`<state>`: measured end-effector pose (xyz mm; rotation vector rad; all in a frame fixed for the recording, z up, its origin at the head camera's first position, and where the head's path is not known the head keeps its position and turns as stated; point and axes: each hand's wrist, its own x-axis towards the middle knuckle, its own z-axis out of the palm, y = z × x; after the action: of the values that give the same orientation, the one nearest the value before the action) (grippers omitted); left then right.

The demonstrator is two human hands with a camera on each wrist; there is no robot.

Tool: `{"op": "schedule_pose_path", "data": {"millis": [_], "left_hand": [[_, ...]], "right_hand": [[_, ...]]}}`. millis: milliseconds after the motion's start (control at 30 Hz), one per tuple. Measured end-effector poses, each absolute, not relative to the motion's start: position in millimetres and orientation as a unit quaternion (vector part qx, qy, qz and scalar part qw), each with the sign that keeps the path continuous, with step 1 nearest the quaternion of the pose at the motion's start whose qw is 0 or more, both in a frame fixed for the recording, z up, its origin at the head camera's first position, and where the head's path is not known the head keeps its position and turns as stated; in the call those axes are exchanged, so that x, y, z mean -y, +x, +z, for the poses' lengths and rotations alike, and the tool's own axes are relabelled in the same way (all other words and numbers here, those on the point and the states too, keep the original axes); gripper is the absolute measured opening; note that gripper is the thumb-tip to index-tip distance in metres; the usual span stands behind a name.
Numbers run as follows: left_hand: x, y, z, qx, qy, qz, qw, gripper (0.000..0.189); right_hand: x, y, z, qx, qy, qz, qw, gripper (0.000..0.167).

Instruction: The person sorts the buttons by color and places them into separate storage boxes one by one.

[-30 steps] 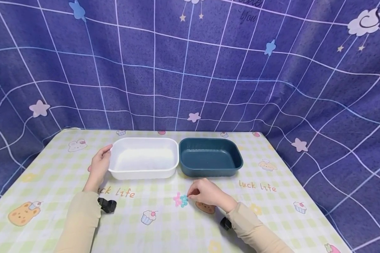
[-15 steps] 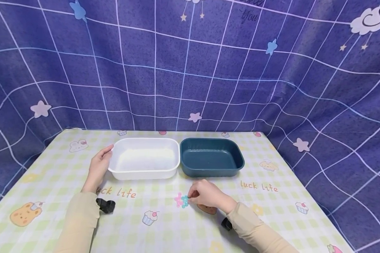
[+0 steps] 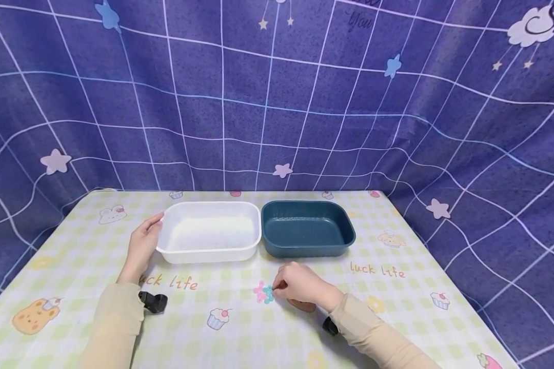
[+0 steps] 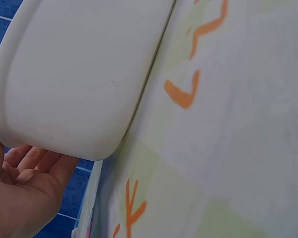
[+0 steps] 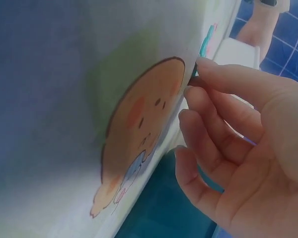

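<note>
As the head view shows, a turquoise flower-shaped piece (image 3: 268,294) lies at the fingertips of the right hand (image 3: 302,283). In the left wrist view, the left hand (image 4: 29,193), relaxed, seemingly steadies the white bin (image 4: 79,79); the right wrist view shows the piece's edge pinched, suiting its flatness.

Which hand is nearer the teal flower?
Right. The right hand is at the right edge of the teal flower; the left hand is farther off, at the left end of the white bin.
</note>
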<state>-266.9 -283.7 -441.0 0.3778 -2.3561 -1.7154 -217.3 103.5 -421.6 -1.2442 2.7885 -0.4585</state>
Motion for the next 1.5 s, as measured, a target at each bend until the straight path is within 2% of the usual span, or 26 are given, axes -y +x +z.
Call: {"op": "schedule_pose_path", "data": {"millis": [400, 933, 1500], "left_hand": [[282.7, -266.3, -441.7, 0.798, 0.137, -0.578, 0.1, 0.051], [285.6, -267.0, -443.2, 0.812, 0.131, -0.558, 0.111, 0.05], [283.0, -266.8, -442.1, 0.806, 0.131, -0.566, 0.113, 0.05]], "right_hand": [[-103.7, -219.1, -426.3, -0.882, -0.456, -0.117, -0.015, 0.004], [-104.0, -220.2, -426.0, -0.892, -0.421, -0.165, 0.031, 0.005], [-106.2, -220.7, -419.8, -0.887, -0.42, -0.194, 0.004, 0.005]]}}
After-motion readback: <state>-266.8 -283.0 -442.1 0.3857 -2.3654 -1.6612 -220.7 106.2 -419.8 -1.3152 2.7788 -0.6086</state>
